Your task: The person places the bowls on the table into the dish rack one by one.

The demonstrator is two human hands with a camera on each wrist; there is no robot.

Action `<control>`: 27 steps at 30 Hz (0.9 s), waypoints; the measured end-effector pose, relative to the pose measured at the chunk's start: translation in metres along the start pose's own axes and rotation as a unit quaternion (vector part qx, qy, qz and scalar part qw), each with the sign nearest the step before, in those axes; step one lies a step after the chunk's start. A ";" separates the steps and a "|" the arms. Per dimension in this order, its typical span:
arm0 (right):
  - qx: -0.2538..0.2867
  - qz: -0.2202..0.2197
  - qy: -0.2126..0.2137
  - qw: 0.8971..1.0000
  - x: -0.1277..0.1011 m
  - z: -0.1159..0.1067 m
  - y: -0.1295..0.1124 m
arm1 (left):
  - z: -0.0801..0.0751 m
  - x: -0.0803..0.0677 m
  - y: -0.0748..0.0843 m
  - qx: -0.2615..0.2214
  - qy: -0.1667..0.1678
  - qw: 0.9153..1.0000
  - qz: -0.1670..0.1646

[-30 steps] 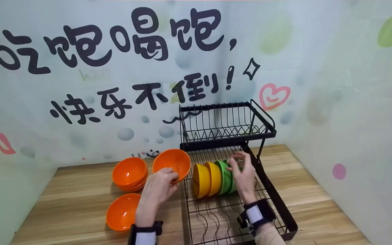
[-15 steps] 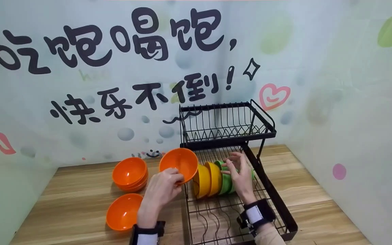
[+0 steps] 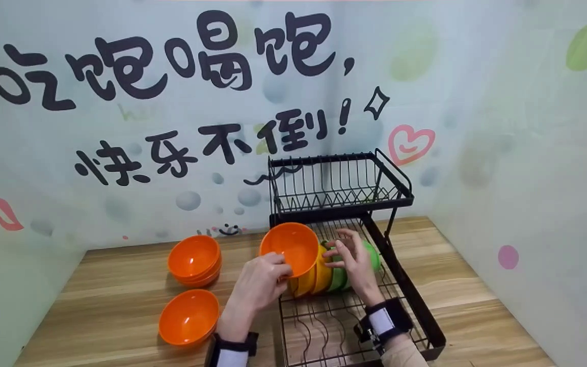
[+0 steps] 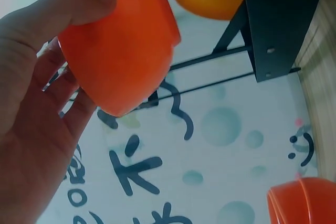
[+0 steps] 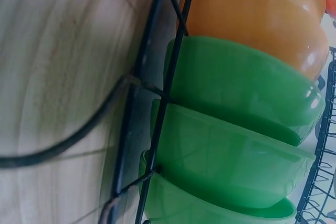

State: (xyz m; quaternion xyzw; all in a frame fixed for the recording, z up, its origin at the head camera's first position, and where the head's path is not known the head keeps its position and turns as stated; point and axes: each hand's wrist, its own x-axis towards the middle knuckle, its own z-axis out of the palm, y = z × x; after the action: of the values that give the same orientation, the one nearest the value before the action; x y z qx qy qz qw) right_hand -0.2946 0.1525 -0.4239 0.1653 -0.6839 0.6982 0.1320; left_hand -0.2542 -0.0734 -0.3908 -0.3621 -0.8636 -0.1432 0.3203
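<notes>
1. Held: one orange bowl [image 3: 296, 244], its mouth turned toward the head camera, above the left edge of the rack and overlapping the yellow bowls in that view; contact with them cannot be told.
2. Hands: two. The left hand [image 3: 257, 279] grips the bowl at its lower rim, thumb laid on the outer wall. The right hand [image 3: 357, 262] has fingers parted and loosely bent, gripping nothing visible, beside the racked bowls; whether it touches them cannot be told.
3. Racked bowls: two yellow bowls [image 3: 322, 272] and three green bowls [image 5: 231, 153], stood on edge in one row, yellow to the left.
4. Orange bowls at left: one rear stack [image 3: 191, 260] of at least two, exact count unclear, and one front bowl [image 3: 187, 318], any nested beneath it unclear.
5. Clearances: wire grid runs from the row to the front edge of the black rack [image 3: 420, 311]; the upper tier [image 3: 344, 209] stands behind the row. A strip of table separates the rear stack from the rack.
6. Setting: a wood-grain table [image 3: 120, 306] meets a pale back wall [image 3: 28, 158] lettered with two lines of black characters [image 3: 219, 129]; the right wall [image 3: 528, 178] bears a purple spot [image 3: 508, 256].
</notes>
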 end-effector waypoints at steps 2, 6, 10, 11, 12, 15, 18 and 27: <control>0.005 0.017 -0.015 1.000 -0.001 0.000 -0.001 | 0.002 0.002 0.003 0.001 0.003 1.000 0.010; 0.009 0.047 -0.039 0.998 -0.001 -0.001 -0.001 | 0.007 0.004 0.007 0.003 0.004 1.000 0.028; 0.009 0.062 -0.055 0.997 -0.001 -0.002 -0.002 | 0.009 0.006 0.010 0.011 0.004 0.999 0.038; 0.011 0.063 -0.058 0.996 -0.001 -0.003 -0.002 | 0.010 0.006 0.010 0.011 0.005 0.999 0.038; 0.010 0.065 -0.061 0.996 -0.001 -0.003 -0.003 | 0.010 0.007 0.010 0.009 0.005 0.999 0.038; 0.009 0.069 -0.066 0.995 -0.001 -0.003 -0.003 | 0.012 0.007 0.011 0.005 0.009 0.999 0.040; 0.011 0.071 -0.067 0.995 -0.001 -0.003 -0.003 | 0.014 0.008 0.012 0.005 0.012 0.999 0.048; 0.043 0.071 -0.081 0.993 -0.002 -0.002 -0.003 | 0.018 0.010 0.015 0.017 0.046 0.996 0.071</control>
State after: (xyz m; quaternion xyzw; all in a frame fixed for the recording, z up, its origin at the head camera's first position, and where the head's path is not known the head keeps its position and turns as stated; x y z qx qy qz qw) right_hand -0.2918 0.1551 -0.4216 0.1780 -0.6718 0.7188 0.0187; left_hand -0.2571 -0.0494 -0.3971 -0.4098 -0.8225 -0.1219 0.3753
